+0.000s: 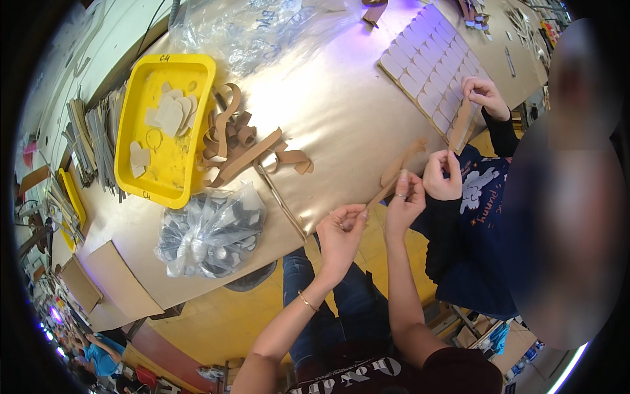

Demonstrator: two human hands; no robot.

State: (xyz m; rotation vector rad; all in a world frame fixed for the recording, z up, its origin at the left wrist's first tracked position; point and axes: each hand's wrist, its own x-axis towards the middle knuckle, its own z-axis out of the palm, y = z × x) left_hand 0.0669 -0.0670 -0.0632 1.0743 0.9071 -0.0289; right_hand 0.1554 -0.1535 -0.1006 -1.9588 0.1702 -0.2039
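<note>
At the table's front edge, my left hand (340,238) pinches one end of a tan strip (382,193). My right hand (405,202) pinches the same strip farther along, with a ring on one finger. Beyond my right hand, a wider tan length (401,162) curves over the table; whether it is one piece with the strip I cannot tell. Left of my hands lies a pile of curled brown strips (246,157). A pair of metal tweezers or a similar slim tool (282,200) rests between that pile and my left hand.
A yellow tray (123,141) holds pale cut pieces. In front of it sits a knotted clear bag (210,233) of dark pieces. On my right, a co-worker's hands (443,176) hold another tan strip (461,125) beside a board of pale rounded pieces (430,62). Clear plastic sheeting (256,33) lies behind.
</note>
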